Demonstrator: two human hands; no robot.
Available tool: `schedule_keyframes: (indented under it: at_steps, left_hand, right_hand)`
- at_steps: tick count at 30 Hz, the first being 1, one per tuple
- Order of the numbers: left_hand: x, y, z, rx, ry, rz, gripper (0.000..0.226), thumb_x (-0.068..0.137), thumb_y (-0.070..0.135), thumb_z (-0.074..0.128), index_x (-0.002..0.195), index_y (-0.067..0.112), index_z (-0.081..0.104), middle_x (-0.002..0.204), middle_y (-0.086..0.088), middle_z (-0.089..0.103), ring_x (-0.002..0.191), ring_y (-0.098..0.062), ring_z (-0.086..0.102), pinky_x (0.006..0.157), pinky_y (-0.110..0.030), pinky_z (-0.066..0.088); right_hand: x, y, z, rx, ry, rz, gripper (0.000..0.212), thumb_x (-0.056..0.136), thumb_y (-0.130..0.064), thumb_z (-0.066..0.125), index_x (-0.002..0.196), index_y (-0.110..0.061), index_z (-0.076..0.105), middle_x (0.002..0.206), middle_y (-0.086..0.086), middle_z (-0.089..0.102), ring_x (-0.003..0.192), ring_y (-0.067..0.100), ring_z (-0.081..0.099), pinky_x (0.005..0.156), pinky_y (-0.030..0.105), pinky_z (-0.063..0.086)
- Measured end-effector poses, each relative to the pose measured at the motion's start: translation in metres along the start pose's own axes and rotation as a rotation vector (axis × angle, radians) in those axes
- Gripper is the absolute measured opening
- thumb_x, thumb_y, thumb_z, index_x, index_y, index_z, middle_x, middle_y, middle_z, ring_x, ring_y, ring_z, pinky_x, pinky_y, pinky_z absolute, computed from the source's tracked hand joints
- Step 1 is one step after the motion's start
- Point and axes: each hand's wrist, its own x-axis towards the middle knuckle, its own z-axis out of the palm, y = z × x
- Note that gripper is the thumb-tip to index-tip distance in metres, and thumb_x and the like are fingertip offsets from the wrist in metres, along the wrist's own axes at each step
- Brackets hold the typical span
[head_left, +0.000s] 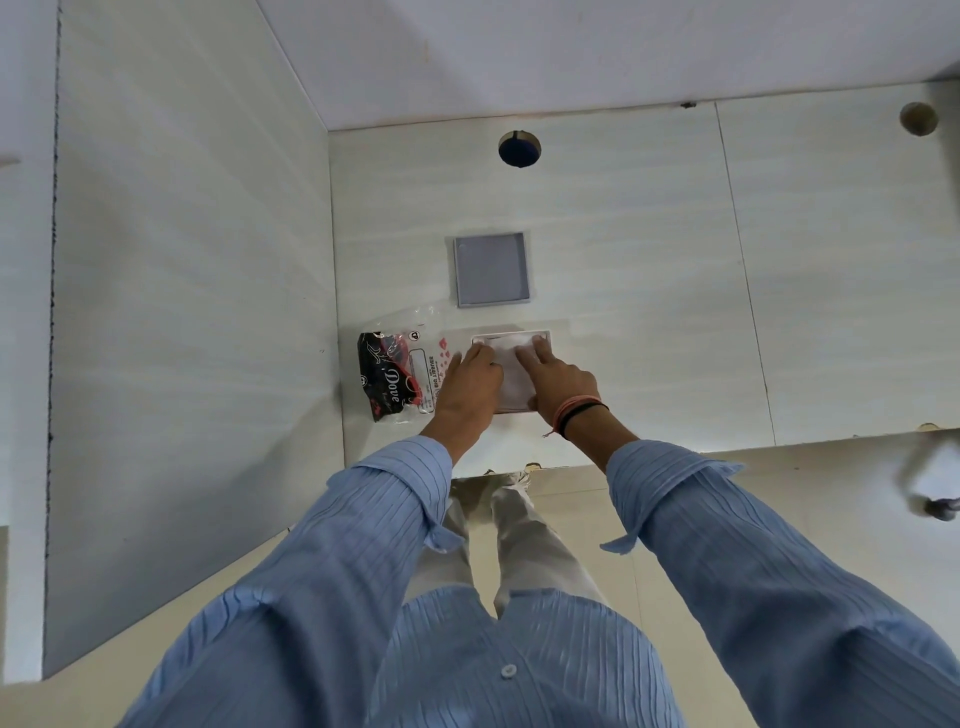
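Note:
A shallow white box (540, 335) lies on the white desk (649, 270), with a folded white cloth or paper (511, 371) inside it. My left hand (467, 387) and my right hand (558, 379) both rest flat on that white sheet, fingers stretched toward the box's far rim. A clear plastic packet (395, 376) with a black and red "Dove" label lies just left of the box, partly under my left hand. A grey square lid or tray (491, 269) sits behind the box.
A side panel (192, 312) walls off the desk on the left. Two round cable holes (519, 149) (918, 118) sit near the desk's back edge. The desk's front edge runs just under my wrists. A castor (940, 508) shows at the right.

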Motion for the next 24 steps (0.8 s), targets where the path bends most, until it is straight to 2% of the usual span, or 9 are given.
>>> schedule_keyframes:
  at_steps: [3, 6, 9, 11, 14, 17, 19, 21, 24]
  left_hand:
    - [0.006, 0.000, -0.006, -0.003, -0.006, -0.027, 0.047, 0.091, 0.009, 0.064, 0.137, 0.003, 0.054, 0.144, -0.013, 0.050, 0.140, -0.028, 0.040, 0.120, -0.046, 0.027]
    - [0.005, -0.005, -0.003, -0.004, 0.033, 0.018, 0.041, 0.092, 0.012, 0.064, 0.132, 0.006, 0.060, 0.145, -0.009, 0.049, 0.143, -0.025, 0.037, 0.122, -0.046, 0.021]
    - [-0.002, -0.014, 0.013, -0.040, 0.088, 0.068, 0.028, 0.090, 0.010, 0.064, 0.117, 0.005, 0.071, 0.147, -0.008, 0.046, 0.145, -0.026, 0.033, 0.118, -0.048, 0.029]
    - [-0.002, -0.014, 0.017, -0.062, 0.098, 0.073, 0.027, 0.090, 0.009, 0.063, 0.115, 0.004, 0.072, 0.145, -0.009, 0.048, 0.145, -0.027, 0.034, 0.116, -0.049, 0.032]
    - [0.003, -0.008, 0.006, -0.176, 0.169, 0.065, 0.028, 0.091, 0.009, 0.059, 0.115, 0.004, 0.072, 0.132, -0.010, 0.062, 0.131, -0.028, 0.049, 0.112, -0.044, 0.037]
    - [0.011, -0.012, -0.008, -0.415, 0.426, -0.052, 0.024, 0.087, 0.002, 0.059, 0.104, 0.001, 0.075, 0.106, -0.013, 0.072, 0.102, -0.032, 0.063, 0.091, -0.043, 0.052]
    - [0.023, -0.022, -0.012, -0.503, 0.509, -0.170, 0.025, 0.086, -0.001, 0.058, 0.104, 0.000, 0.074, 0.103, -0.016, 0.070, 0.097, -0.035, 0.062, 0.085, -0.044, 0.052]
    - [0.039, -0.031, -0.017, -0.516, 0.487, -0.239, 0.027, 0.086, -0.005, 0.055, 0.106, -0.001, 0.074, 0.105, -0.020, 0.069, 0.098, -0.039, 0.060, 0.084, -0.045, 0.051]
    - [0.064, -0.043, -0.020, -0.441, 0.386, -0.229, 0.029, 0.088, -0.006, 0.051, 0.107, -0.004, 0.072, 0.111, -0.022, 0.065, 0.104, -0.042, 0.056, 0.083, -0.049, 0.051]
  right_hand:
    - [0.001, -0.003, -0.005, -0.023, 0.015, -0.006, 0.075, 0.090, -0.014, 0.066, 0.153, -0.025, 0.027, 0.167, 0.009, 0.018, 0.104, 0.041, 0.068, 0.078, 0.044, 0.052]
    - [0.001, -0.002, -0.004, -0.025, 0.071, -0.018, 0.072, 0.091, -0.015, 0.065, 0.152, -0.025, 0.029, 0.161, 0.010, 0.030, 0.097, 0.040, 0.070, 0.068, 0.040, 0.048]
    - [0.001, 0.000, 0.000, -0.011, 0.031, -0.004, 0.071, 0.093, -0.016, 0.064, 0.152, -0.025, 0.027, 0.164, 0.009, 0.026, 0.099, 0.040, 0.069, 0.075, 0.044, 0.053]
    - [0.002, 0.000, -0.001, -0.009, 0.002, 0.014, 0.071, 0.094, -0.014, 0.061, 0.154, -0.026, 0.024, 0.166, 0.010, 0.022, 0.101, 0.040, 0.068, 0.078, 0.044, 0.053]
    - [0.002, -0.003, -0.007, -0.018, -0.008, 0.020, 0.067, 0.095, -0.017, 0.060, 0.153, -0.023, 0.027, 0.165, 0.012, 0.026, 0.105, 0.041, 0.068, 0.079, 0.044, 0.052]
    - [-0.001, -0.003, -0.017, -0.021, 0.075, 0.008, 0.038, 0.096, -0.022, 0.056, 0.134, -0.014, 0.049, 0.138, 0.013, 0.057, 0.100, 0.038, 0.068, 0.077, 0.042, 0.051]
    - [-0.003, -0.003, -0.022, -0.018, 0.155, 0.011, 0.026, 0.098, -0.019, 0.048, 0.120, -0.010, 0.059, 0.115, 0.013, 0.068, 0.093, 0.035, 0.068, 0.076, 0.040, 0.053]
    - [-0.004, -0.003, -0.024, -0.016, 0.199, 0.003, 0.025, 0.099, -0.017, 0.045, 0.115, -0.008, 0.062, 0.106, 0.013, 0.070, 0.088, 0.034, 0.068, 0.074, 0.039, 0.053]
    - [-0.004, -0.001, -0.026, -0.014, 0.229, -0.014, 0.025, 0.099, -0.017, 0.044, 0.112, -0.005, 0.062, 0.102, 0.013, 0.070, 0.086, 0.036, 0.067, 0.067, 0.035, 0.045]
